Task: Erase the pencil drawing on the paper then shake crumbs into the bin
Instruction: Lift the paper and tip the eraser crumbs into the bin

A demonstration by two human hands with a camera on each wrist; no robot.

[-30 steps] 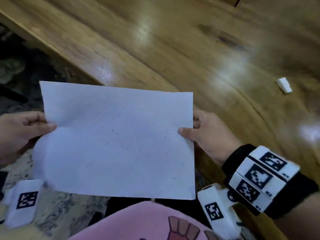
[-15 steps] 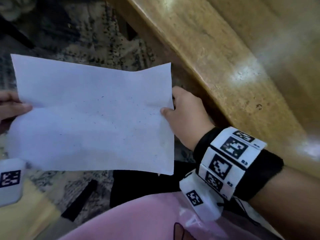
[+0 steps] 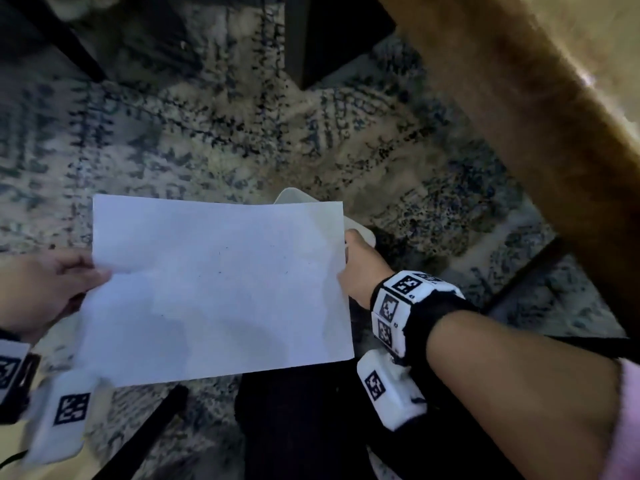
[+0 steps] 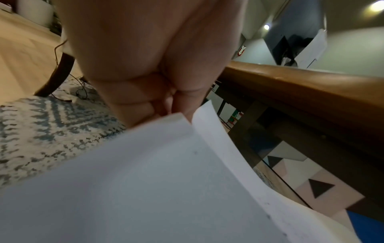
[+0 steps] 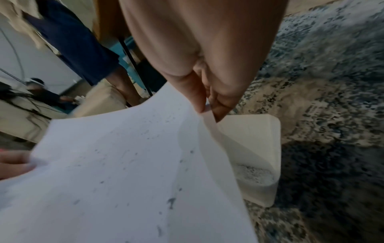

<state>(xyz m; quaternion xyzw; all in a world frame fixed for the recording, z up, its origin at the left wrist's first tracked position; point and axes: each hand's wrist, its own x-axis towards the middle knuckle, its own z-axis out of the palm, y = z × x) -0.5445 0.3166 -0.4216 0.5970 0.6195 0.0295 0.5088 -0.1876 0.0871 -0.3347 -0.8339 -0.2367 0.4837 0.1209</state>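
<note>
A white sheet of paper hangs flat above the rug, off the table. My left hand pinches its left edge and my right hand pinches its right edge. Dark eraser crumbs dot the sheet, which sags in the middle in the right wrist view. A white bin stands on the rug below the sheet's right edge; in the head view only its rim shows past the paper. The left wrist view shows the fingers gripping the paper beside the table.
The wooden table edge runs along the upper right. A dark table leg and a patterned blue-grey rug lie below. My dark trouser leg and a black bar are near the bottom.
Both hands have carried the paper off the table and down over the rug. The bin has come into view under the sheet's right edge; the table has slid to the upper right.
</note>
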